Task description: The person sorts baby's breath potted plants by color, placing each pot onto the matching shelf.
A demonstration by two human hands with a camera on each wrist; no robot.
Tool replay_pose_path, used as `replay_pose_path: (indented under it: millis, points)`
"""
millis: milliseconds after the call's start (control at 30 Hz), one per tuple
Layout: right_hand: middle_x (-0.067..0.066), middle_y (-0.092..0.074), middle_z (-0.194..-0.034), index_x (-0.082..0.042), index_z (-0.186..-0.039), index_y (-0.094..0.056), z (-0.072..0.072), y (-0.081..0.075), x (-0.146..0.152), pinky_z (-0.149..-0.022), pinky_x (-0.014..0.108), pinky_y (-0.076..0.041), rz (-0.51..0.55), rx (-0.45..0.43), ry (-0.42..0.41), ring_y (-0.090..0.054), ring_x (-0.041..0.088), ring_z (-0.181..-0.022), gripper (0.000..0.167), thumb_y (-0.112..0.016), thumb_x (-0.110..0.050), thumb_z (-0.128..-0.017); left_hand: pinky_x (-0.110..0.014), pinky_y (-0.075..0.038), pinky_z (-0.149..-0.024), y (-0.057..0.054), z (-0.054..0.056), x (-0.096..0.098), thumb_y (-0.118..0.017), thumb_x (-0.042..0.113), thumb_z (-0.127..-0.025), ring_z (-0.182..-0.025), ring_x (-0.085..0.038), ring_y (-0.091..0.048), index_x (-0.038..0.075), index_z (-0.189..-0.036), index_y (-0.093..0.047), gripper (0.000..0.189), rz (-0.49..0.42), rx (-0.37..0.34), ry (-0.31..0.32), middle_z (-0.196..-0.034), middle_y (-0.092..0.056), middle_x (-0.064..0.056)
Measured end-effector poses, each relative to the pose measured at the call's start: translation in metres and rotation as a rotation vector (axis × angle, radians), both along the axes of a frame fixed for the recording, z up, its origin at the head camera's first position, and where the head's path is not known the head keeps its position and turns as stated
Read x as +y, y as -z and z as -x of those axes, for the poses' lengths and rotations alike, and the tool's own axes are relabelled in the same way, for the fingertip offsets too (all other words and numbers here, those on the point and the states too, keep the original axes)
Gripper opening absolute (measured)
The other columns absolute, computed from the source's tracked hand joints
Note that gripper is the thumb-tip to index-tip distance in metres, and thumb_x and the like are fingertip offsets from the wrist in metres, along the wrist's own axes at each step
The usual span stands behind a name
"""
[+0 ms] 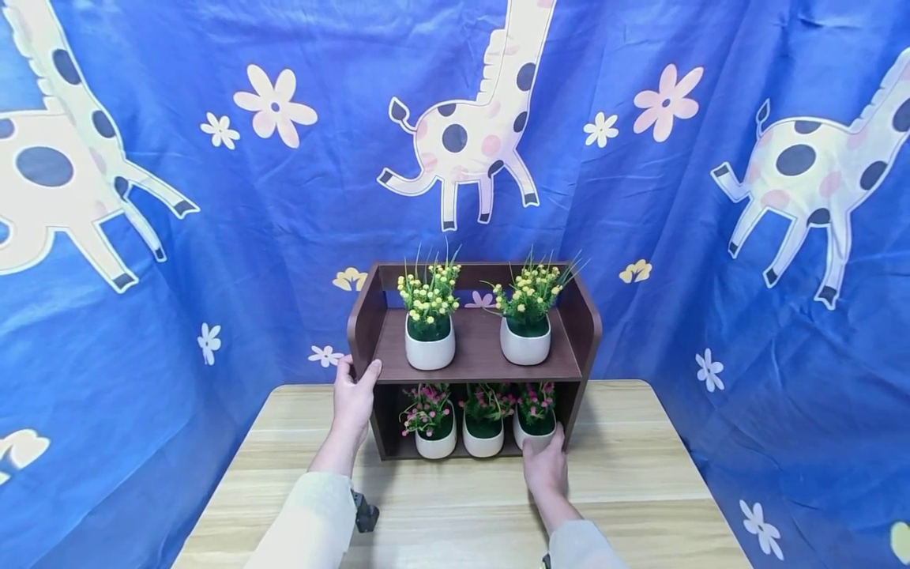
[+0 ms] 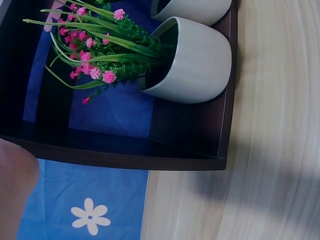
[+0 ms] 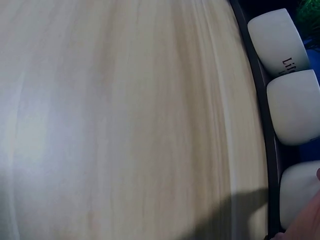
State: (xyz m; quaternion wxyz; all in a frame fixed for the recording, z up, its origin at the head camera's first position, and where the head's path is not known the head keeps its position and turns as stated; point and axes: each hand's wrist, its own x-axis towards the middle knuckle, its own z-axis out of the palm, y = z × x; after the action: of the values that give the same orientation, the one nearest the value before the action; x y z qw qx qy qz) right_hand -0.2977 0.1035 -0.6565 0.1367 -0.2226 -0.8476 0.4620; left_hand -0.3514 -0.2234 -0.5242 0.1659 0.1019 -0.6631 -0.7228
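Note:
A dark brown two-tier shelf (image 1: pixel 469 365) stands on the table. My left hand (image 1: pixel 353 401) grips its left side panel, the thumb on the front edge near the upper board; some fingers are hidden behind the panel. On the lower tier, my right hand (image 1: pixel 546 468) holds the rightmost white flower pot (image 1: pixel 531 436), which has pink flowers. Beside it stand the middle pot (image 1: pixel 483 444) and the left pot (image 1: pixel 436 446), both with pink flowers. In the right wrist view, part of the right hand (image 3: pixel 306 220) touches the nearest pot (image 3: pixel 296 187).
The upper tier bears two white pots with yellow flowers, a left one (image 1: pixel 430 353) and a right one (image 1: pixel 525 348). Light wooden table (image 1: pixel 633 474) surrounds the shelf's base. A blue giraffe-print curtain (image 1: pixel 327 182) hangs behind and at both sides.

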Motion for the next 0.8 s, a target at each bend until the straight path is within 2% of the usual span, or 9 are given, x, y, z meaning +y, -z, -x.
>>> replay_pose_path:
  millis: [233,433,533,700,800]
  points:
    - [0.039,-0.061,-0.143,-0.008,-0.167,-0.028,-0.002,0.005,0.007,-0.098,0.067,-0.054,0.012,0.056,-0.027,-0.064,0.059,-0.125,0.081,-0.071,-0.023,-0.099,-0.019,-0.040,-0.102,-0.002,0.005,-0.002,-0.067,0.017,-0.107,-0.110,-0.003,-0.053,0.018,-0.126,-0.052,0.024,0.007,-0.009,0.032,-0.114,-0.057,0.013]
    - [0.036,-0.046,-0.162,-0.004,-0.169,-0.025,-0.010,0.005,0.008,-0.115,0.067,-0.046,0.070,0.065,-0.073,-0.053,0.057,-0.142,0.078,-0.065,-0.021,-0.103,-0.022,-0.039,-0.104,0.000,0.010,0.002,-0.067,0.020,-0.107,-0.111,-0.006,-0.052,0.019,-0.126,-0.052,0.024,0.038,0.013,-0.005,-0.115,-0.057,0.010]
    - [0.039,-0.045,-0.161,-0.001,-0.168,-0.027,-0.015,0.007,0.007,-0.118,0.068,-0.043,0.070,0.062,-0.094,-0.051,0.059,-0.142,0.078,-0.066,-0.018,-0.103,-0.023,-0.039,-0.102,-0.003,0.010,0.003,-0.067,0.021,-0.108,-0.110,-0.007,-0.052,0.014,-0.126,-0.053,0.025,0.073,0.023,-0.033,-0.114,-0.057,0.008]
    - [0.041,-0.046,-0.156,-0.001,-0.165,-0.033,-0.027,0.008,0.007,-0.115,0.070,-0.045,0.039,0.042,-0.145,-0.054,0.061,-0.136,0.075,-0.068,-0.019,-0.102,-0.025,-0.039,-0.099,-0.006,0.003,0.002,-0.067,0.032,-0.108,-0.109,-0.012,-0.052,0.006,-0.129,-0.052,0.036,0.109,-0.032,-0.075,-0.113,-0.060,0.004]
    - [0.039,-0.043,-0.160,-0.002,-0.165,-0.036,-0.035,0.008,0.010,-0.117,0.071,-0.043,0.019,0.032,-0.175,-0.051,0.061,-0.140,0.072,-0.067,-0.021,-0.104,-0.029,-0.040,-0.107,-0.005,-0.006,0.000,-0.064,0.040,-0.109,-0.119,-0.018,-0.055,0.003,-0.137,-0.050,0.048,0.147,-0.077,-0.055,-0.127,-0.063,-0.007]
